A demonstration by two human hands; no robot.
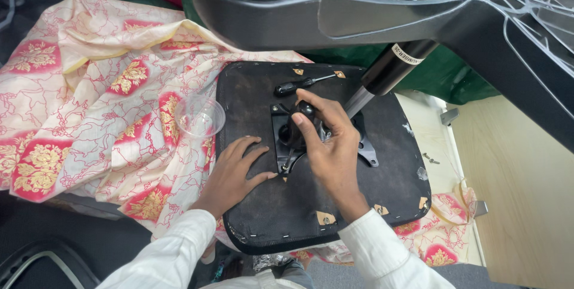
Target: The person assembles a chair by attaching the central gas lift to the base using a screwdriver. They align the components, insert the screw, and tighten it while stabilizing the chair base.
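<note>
Upturned black fabric-covered chair seat lies on red-and-cream patterned cloth, cushioned. Left hand, fingers spread flat at eight o'clock, pins it steady. Right hand wraps a black-handled tool at centre, upright over the black metal mounting plate. Clear plastic cup sits at nine o'clock.

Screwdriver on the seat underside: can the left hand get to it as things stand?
Probably yes. The left hand lies flat and empty on the seat underside; the screwdriver lies loose beyond it with bare board between. The right hand grips the mechanism to the side.
</note>
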